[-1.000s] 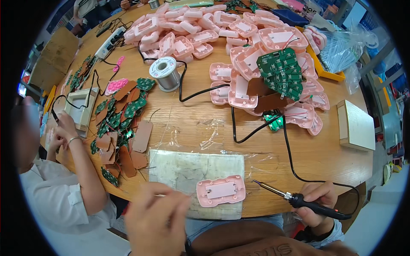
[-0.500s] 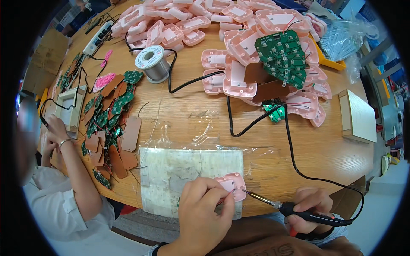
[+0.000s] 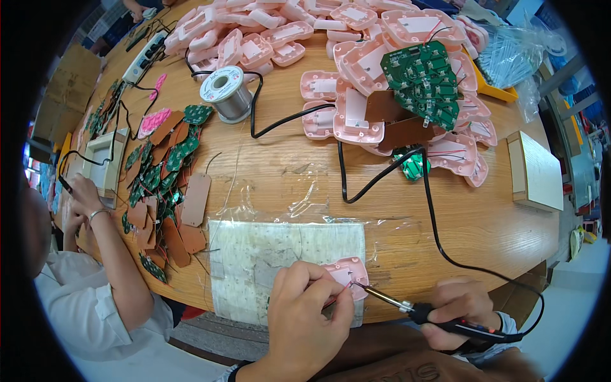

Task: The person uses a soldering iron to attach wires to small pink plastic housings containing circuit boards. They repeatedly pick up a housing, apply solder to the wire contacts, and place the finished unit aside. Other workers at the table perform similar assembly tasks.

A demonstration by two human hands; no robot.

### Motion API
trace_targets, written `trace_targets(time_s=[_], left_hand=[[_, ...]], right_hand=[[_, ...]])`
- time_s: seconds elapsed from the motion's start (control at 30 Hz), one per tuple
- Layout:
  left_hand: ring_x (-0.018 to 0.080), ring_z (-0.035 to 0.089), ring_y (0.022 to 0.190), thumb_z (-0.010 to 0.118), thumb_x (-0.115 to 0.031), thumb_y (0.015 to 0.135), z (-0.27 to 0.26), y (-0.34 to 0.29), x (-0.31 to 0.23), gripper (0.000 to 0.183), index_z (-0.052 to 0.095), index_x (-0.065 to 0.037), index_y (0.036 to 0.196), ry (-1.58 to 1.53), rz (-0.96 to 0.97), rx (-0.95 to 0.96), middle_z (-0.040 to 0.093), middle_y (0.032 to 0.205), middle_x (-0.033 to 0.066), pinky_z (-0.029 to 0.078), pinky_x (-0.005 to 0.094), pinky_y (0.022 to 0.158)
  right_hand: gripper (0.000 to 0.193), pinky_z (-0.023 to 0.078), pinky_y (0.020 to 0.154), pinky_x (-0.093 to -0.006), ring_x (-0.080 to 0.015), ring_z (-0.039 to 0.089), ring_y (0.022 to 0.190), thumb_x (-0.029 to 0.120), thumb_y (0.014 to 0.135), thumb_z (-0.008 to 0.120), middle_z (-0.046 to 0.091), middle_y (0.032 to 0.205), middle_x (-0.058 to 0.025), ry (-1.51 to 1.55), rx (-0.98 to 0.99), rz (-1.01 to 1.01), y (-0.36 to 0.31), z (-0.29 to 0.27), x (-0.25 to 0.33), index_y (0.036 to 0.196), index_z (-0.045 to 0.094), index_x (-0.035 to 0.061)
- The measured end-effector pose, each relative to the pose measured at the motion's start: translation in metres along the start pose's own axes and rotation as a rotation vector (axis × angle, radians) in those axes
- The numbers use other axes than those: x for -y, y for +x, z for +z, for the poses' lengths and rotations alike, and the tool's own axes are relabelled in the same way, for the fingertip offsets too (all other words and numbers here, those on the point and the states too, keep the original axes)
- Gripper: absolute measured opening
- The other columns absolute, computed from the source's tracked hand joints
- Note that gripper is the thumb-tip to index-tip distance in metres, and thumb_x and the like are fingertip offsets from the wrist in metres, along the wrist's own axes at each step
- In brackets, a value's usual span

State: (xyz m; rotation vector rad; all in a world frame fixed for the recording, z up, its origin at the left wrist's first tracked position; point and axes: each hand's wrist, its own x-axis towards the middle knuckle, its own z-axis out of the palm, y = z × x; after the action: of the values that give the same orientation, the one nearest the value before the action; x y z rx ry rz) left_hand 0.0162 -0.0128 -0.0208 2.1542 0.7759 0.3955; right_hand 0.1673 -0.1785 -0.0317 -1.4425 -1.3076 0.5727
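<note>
In my right hand [image 3: 459,313] is a black-handled soldering iron [image 3: 439,318], its metal tip pointing left and meeting a pink plastic housing [image 3: 358,267]. My left hand [image 3: 307,312] pinches a thin reddish wire [image 3: 347,287] beside that tip and hides much of the housing. The housing lies at the right part of a worn white mat [image 3: 242,254] at the table's near edge. Whether the tip touches the wire end or a contact is too small to tell. The iron's black cord loops off to the right and up across the table.
A solder spool [image 3: 226,95] stands beyond the mat. Pink housings [image 3: 254,48] are heaped at the back, with a green circuit board [image 3: 423,86] on some. Boards and brown plates [image 3: 175,169] lie left. A wooden block [image 3: 534,170] sits right. A co-worker's arm [image 3: 118,254] works at far left.
The soldering iron's tip has shifted slightly left, to the wire by my left fingers. My left hand stays almost in place.
</note>
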Motion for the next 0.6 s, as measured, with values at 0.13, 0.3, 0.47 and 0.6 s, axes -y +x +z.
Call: trace_targets(time_s=[0.13, 0.3, 0.47, 0.6], left_hand=[[0.0287, 0.053, 0.078, 0.067, -0.001, 0.069, -0.0005, -0.0002, 0.0002, 0.006, 0.061, 0.0, 0.068, -0.007, -0.008, -0.005, 0.056, 0.08, 0.0107, 0.043, 0.0358, 0.068], [0.0185, 0.057, 0.076, 0.071, -0.003, 0.071, -0.0006, 0.0003, 0.0016, 0.007, 0.066, -0.002, 0.075, 0.041, -0.068, 0.091, 0.059, 0.082, 0.0067, 0.045, 0.0291, 0.065], [0.0224, 0.053, 0.075, 0.07, 0.0, 0.068, 0.0003, 0.0001, 0.0025, 0.009, 0.062, -0.002, 0.069, 0.009, -0.052, 0.066, 0.052, 0.079, 0.0071, 0.043, 0.031, 0.064], [0.0222, 0.053, 0.076, 0.07, 0.0, 0.068, 0.0007, 0.0012, 0.0028, 0.008, 0.062, -0.001, 0.07, 0.009, -0.043, 0.073, 0.053, 0.081, 0.0074, 0.044, 0.0311, 0.065]], right_hand=[[0.024, 0.032, 0.038, -0.03, -0.019, 0.047, 0.042, 0.003, 0.067, 0.074, 0.05, 0.054, -0.0043, 0.05, -0.094, 0.003, -0.0027, -0.0009, -0.001, 0.084, 0.057, 0.0071], [0.027, 0.032, 0.038, -0.0296, -0.0186, 0.047, 0.041, 0.001, 0.066, 0.073, 0.051, 0.055, -0.0069, 0.028, -0.053, -0.037, -0.0038, -0.0016, -0.0037, 0.085, 0.055, 0.0045], [0.026, 0.032, 0.038, -0.0295, -0.0188, 0.047, 0.041, 0.0, 0.066, 0.073, 0.052, 0.055, -0.0072, 0.057, -0.068, -0.028, -0.0021, -0.001, -0.0026, 0.084, 0.055, 0.004], [0.026, 0.032, 0.038, -0.0295, -0.019, 0.047, 0.041, 0.0, 0.066, 0.073, 0.051, 0.055, -0.0074, 0.036, -0.074, -0.05, -0.0009, -0.0012, -0.0032, 0.084, 0.054, 0.004]])
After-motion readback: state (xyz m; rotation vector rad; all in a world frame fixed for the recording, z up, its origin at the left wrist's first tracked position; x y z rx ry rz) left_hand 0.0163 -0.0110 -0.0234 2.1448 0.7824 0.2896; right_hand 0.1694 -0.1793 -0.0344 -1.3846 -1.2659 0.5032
